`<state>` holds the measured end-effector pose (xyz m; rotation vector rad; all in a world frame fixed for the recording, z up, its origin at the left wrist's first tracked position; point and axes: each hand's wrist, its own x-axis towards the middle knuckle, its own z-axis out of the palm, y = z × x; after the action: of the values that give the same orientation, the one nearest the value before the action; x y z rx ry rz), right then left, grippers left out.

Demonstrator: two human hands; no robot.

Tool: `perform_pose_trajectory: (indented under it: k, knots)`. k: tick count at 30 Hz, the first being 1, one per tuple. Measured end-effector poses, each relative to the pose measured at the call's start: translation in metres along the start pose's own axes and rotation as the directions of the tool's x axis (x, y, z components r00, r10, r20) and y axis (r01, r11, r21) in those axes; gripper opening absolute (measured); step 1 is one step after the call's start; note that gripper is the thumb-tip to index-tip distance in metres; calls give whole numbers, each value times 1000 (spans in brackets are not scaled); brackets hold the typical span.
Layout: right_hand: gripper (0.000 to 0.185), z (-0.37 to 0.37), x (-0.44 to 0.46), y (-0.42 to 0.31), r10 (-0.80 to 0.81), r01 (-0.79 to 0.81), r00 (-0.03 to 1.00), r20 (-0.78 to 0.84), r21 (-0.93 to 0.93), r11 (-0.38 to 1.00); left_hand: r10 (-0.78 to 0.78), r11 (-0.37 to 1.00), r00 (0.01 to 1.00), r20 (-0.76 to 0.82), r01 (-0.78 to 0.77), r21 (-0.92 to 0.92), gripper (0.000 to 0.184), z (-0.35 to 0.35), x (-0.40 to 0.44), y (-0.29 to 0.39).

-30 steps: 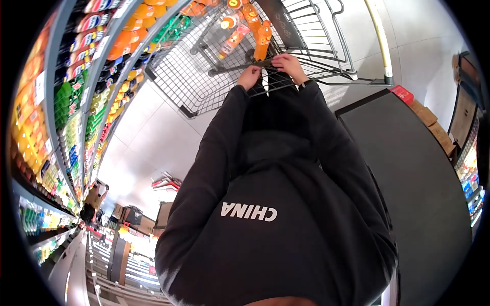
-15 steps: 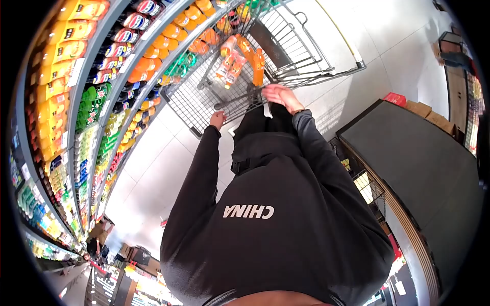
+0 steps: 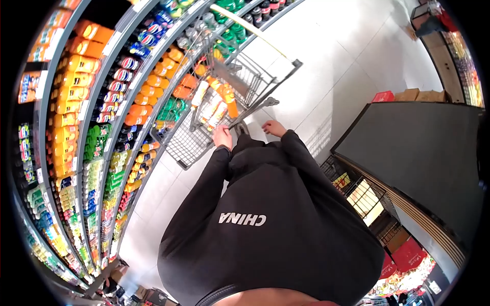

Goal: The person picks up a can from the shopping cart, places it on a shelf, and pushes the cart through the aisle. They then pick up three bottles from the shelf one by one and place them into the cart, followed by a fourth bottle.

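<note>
A wire shopping cart [image 3: 186, 145] stands ahead of me, close against the drink shelves. My left hand [image 3: 222, 137] is at its near rim, with the fingers bent over the wire edge. To the right of the cart's edge, my right hand [image 3: 274, 128] hangs in the air, fingers loosely curved and apart, holding nothing. Inside the cart lie an orange drink bottle [image 3: 230, 102], a bundle of orange-labelled bottles [image 3: 214, 113] and a pale bottle with an orange part [image 3: 199, 94]. The cart's yellowish handle bar [image 3: 247, 29] is at the far end.
Shelves [image 3: 97, 76] of soft drink bottles curve along my left. On my right stands a dark-topped counter [image 3: 408, 148] with boxes [image 3: 408, 95] at its far edge and wire racks [image 3: 367, 199] below. Pale floor tiles [image 3: 326, 66] stretch ahead; a person's leg [image 3: 431, 26] shows at far right.
The cart has shifted left and turned, its handle end swinging toward the shelves. My left hand has come onto the rim; my right hand has drawn back and curled slightly.
</note>
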<state>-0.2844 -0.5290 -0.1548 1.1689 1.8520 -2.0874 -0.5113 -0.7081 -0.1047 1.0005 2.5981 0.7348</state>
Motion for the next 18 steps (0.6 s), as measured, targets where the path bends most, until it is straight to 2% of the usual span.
perform_pose_trajectory:
  k: [1, 2, 3, 4, 5, 6, 7, 8, 9, 10, 11, 12, 13, 14, 15, 16, 18]
  knots:
    - [27, -19, -22, 13, 104, -101, 994, -35, 72, 992, 22, 996, 997, -75, -15, 92, 8, 5, -4, 8]
    - [28, -37, -28, 58, 153, -132, 986, -62, 265, 955, 6, 998, 994, -111, 0, 57, 12, 12, -8, 5]
    - [28, -57, -50, 80, 167, -119, 981, -102, 362, 924, -29, 988, 991, -130, 48, 150, 20, 13, -15, 18]
    - [28, -76, -67, 118, 158, -72, 966, -204, 376, 924, -60, 967, 986, -154, 96, 237, 29, 12, -23, 34]
    - [28, -96, -92, 139, 230, -117, 930, -286, 362, 925, -133, 944, 978, -160, 174, 281, 49, 18, -33, 51]
    - [28, -114, -108, 179, 312, -173, 877, -366, 367, 914, -122, 942, 961, -248, 191, 275, 57, 34, -39, 56]
    - [28, -131, -131, 218, 322, -114, 859, -399, 463, 879, -85, 954, 944, -320, 170, 246, 58, 40, -47, 73]
    - [29, -144, -160, 245, 394, -130, 810, -434, 523, 842, -49, 966, 921, -387, 142, 217, 58, 45, -55, 91]
    - [29, -155, -189, 269, 456, -184, 750, -478, 512, 839, -59, 966, 921, -384, 150, 212, 58, 60, -60, 97]
    - [27, -163, -221, 283, 540, -234, 689, -483, 558, 797, -267, 945, 950, -161, 291, 149, 57, 62, -69, 122]
    - [23, -164, -249, 295, 631, -211, 600, -492, 664, 717, -49, 990, 993, -106, 62, 123, 45, 106, -75, 84]
    - [21, -167, -268, 324, 665, -233, 551, -504, 672, 703, -118, 986, 944, 309, 149, -80, 31, 143, -69, 59]
    - [22, -167, -287, 325, 748, -221, 494, -444, 768, 601, 110, 917, 675, 730, 214, -337, 24, 183, -57, 22]
    - [23, -163, -299, 341, 787, -258, 446, -426, 780, 570, 173, 926, 615, 769, 164, -340, 26, 161, -65, 68]
    - [25, -154, -314, 343, 781, -194, 462, -421, 811, 551, 142, 917, 641, 754, 202, -345, 26, 172, -58, 75]
    - [27, -146, -321, 346, 823, -165, 423, -378, 861, 481, 109, 905, 664, 740, 241, -350, 27, 184, -52, 81]
    - [26, -120, -318, 380, 798, -192, 410, -440, 814, 548, -80, 876, 637, 767, 412, -250, 28, 193, -40, 115]
